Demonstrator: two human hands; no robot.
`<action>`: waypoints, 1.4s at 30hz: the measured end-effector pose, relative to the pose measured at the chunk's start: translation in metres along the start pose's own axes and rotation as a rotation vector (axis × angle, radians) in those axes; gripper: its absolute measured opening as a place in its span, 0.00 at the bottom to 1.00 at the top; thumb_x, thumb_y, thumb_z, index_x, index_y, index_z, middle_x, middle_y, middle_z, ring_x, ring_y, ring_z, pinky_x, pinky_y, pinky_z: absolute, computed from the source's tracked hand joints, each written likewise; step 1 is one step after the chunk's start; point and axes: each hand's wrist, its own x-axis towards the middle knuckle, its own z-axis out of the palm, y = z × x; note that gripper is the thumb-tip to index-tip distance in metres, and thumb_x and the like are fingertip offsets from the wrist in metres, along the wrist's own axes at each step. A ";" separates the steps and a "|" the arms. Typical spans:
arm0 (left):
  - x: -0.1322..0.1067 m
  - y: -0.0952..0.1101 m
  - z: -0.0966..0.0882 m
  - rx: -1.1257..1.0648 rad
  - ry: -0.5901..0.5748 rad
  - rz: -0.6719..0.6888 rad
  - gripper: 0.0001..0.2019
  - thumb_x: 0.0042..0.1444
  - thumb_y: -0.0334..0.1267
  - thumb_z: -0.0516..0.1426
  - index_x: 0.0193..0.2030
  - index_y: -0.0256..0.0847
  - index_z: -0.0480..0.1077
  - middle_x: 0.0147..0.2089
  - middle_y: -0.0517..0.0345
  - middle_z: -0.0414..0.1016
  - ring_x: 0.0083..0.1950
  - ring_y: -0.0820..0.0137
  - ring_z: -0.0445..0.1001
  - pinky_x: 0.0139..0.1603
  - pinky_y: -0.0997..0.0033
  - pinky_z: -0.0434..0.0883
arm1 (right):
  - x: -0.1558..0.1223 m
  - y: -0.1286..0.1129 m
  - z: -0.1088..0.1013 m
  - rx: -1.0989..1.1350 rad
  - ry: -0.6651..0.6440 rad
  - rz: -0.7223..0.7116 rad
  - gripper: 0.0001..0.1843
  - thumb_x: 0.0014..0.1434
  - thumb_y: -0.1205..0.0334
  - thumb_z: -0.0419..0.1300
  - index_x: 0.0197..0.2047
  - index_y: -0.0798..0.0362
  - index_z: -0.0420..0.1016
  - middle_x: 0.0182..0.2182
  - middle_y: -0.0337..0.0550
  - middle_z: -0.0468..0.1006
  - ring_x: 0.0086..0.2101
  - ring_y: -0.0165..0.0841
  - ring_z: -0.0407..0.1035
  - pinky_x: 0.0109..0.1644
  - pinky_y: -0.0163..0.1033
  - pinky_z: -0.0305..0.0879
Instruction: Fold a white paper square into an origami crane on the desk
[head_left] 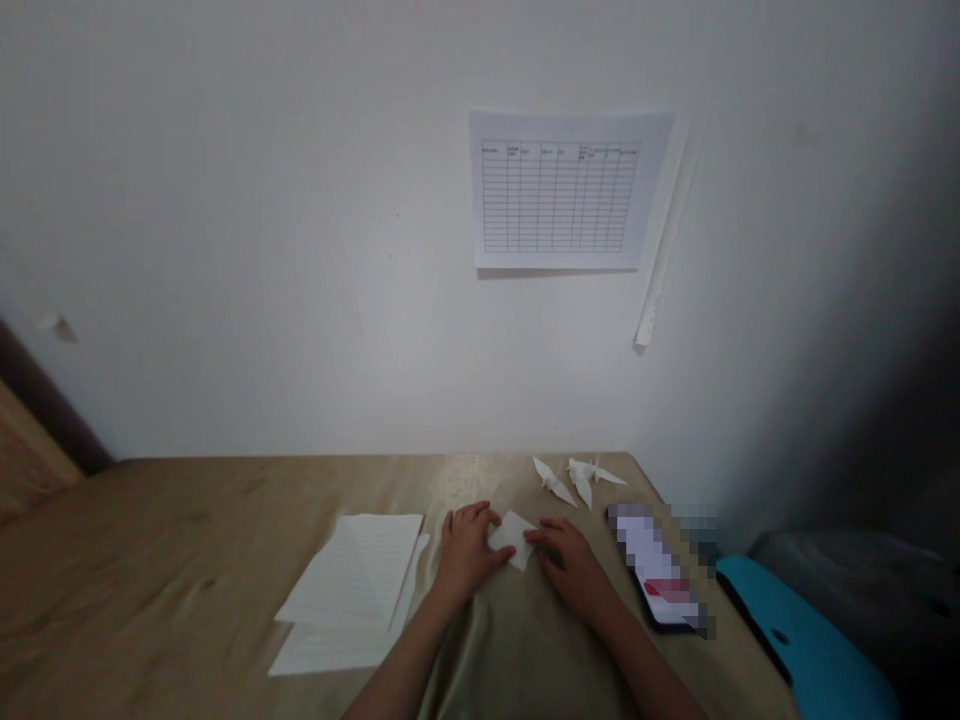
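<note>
The tan table [172, 590] bears sheets [356, 570], folded paper [512, 533], paper birds [555, 483] and a phone [651, 570].

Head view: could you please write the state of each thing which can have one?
Small paper: looks folded, between the hands
Left hand: at the small paper
Right hand: fingertips at its edge
Paper birds: folded, wings spread
Loose sheets: overlapping
Phone: screen lit, partly pixelated
Printed sheet: hung up
Cloth: wrinkled

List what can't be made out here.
- Parts of the small white paper: head view, covered by the left hand and right hand.
- Phone screen content: head view, pixelated.
- Wall sheet wording: head view, too small.
- Forearms' near ends: head view, cut off by the bottom edge.
</note>
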 end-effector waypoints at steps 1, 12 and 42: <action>0.001 0.000 0.000 0.002 0.003 0.001 0.18 0.49 0.41 0.68 0.48 0.47 0.75 0.66 0.52 0.71 0.70 0.56 0.64 0.74 0.44 0.49 | 0.000 0.000 0.000 -0.002 0.001 -0.004 0.24 0.58 0.69 0.53 0.55 0.48 0.79 0.59 0.48 0.74 0.62 0.40 0.63 0.70 0.50 0.55; 0.013 -0.008 0.004 0.016 0.055 0.013 0.07 0.59 0.35 0.59 0.39 0.49 0.79 0.66 0.60 0.72 0.68 0.60 0.65 0.72 0.48 0.53 | 0.001 -0.001 0.001 -0.030 -0.006 -0.012 0.26 0.56 0.72 0.53 0.55 0.48 0.79 0.58 0.47 0.75 0.62 0.39 0.63 0.70 0.50 0.53; 0.011 -0.006 0.010 0.057 0.036 0.026 0.14 0.61 0.35 0.57 0.51 0.52 0.75 0.65 0.57 0.71 0.69 0.60 0.64 0.75 0.44 0.47 | 0.050 -0.001 0.014 -0.193 0.058 0.104 0.12 0.53 0.63 0.68 0.43 0.49 0.81 0.57 0.48 0.73 0.60 0.45 0.62 0.68 0.51 0.55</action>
